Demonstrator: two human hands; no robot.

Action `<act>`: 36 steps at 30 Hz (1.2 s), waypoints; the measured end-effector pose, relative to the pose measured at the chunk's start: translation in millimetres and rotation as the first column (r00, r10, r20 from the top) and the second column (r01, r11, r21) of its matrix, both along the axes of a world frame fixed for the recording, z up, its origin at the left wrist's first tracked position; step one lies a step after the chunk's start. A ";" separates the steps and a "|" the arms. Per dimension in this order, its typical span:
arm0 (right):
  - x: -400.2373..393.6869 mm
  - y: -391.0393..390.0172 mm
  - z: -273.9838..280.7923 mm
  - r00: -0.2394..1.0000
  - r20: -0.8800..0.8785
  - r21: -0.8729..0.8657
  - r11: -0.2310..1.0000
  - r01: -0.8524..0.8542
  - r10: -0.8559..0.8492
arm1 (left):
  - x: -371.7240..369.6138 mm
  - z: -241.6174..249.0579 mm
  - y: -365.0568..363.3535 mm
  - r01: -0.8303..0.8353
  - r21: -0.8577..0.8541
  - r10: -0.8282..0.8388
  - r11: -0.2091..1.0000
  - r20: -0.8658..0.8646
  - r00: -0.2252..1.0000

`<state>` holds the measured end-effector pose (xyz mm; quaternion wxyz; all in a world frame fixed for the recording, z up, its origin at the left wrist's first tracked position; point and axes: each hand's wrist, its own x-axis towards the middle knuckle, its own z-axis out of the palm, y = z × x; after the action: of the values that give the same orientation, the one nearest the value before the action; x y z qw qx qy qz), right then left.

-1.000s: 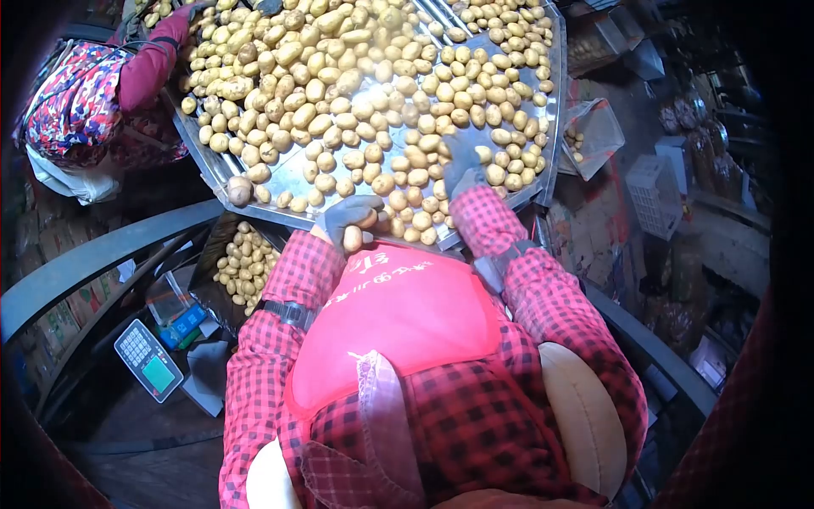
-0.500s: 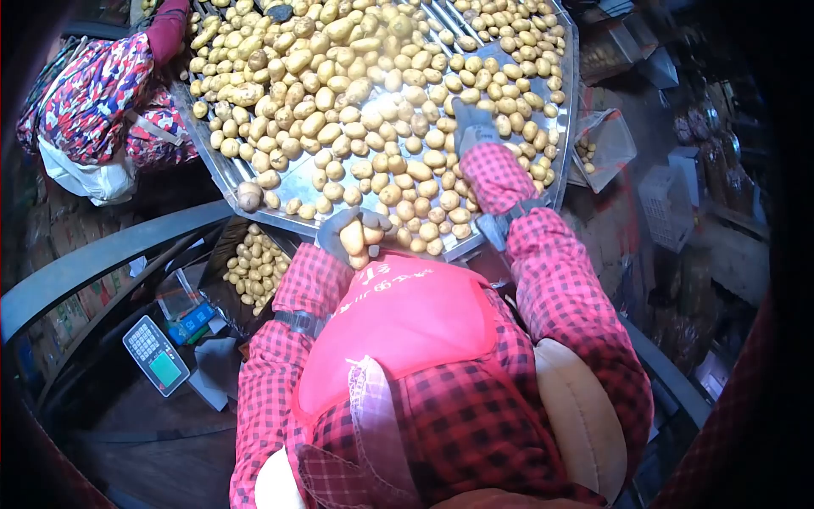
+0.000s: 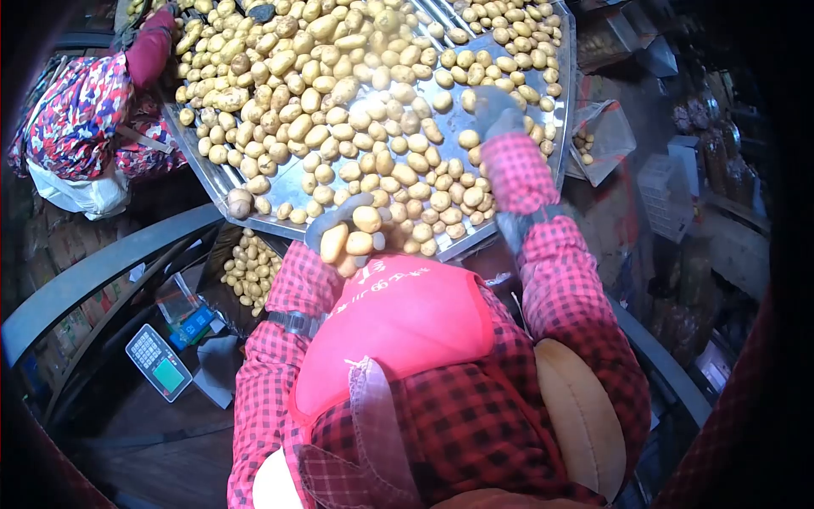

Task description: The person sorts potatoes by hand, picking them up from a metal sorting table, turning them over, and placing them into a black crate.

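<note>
Several potatoes (image 3: pixel 335 241) sit in my left hand (image 3: pixel 319 231), which wears a grey glove and has its fingers curled round them at the near edge of the metal sorting table (image 3: pixel 287 227). My right hand (image 3: pixel 496 113), also gloved in grey, is over the right part of the table and smeared by motion. One potato (image 3: pixel 469 100) lies right at its fingertips; whether the hand grips it cannot be made out. Loose potatoes (image 3: pixel 297 127) cover much of the tabletop, heaped thickest at the far left.
A co-worker in a patterned top (image 3: pixel 76 110) reaches to the table's left side. Below its edge, a container holds more potatoes (image 3: pixel 252 270). A digital scale display (image 3: pixel 159 363) stands at lower left. At right are an open bag (image 3: pixel 606 144) with potatoes and a white crate (image 3: pixel 664 199).
My right hand has moved slightly right and farther away, and potatoes near it have shifted. My left hand has turned its held potatoes more into view. The co-worker's arm has moved left.
</note>
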<state>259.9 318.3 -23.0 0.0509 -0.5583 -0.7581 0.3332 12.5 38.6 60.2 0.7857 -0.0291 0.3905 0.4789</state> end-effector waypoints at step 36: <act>-13.1 56.5 -77.2 0.693 -0.498 -0.591 0.789 0.170 -0.522 | -36.6 -24.1 -77.3 -0.289 -0.206 0.302 0.935 0.034 0.953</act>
<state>246.9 374.8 -100.2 0.2228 -0.5413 -0.4562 0.6703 -24.1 -38.7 36.1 0.7104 -0.1813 0.4015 0.5489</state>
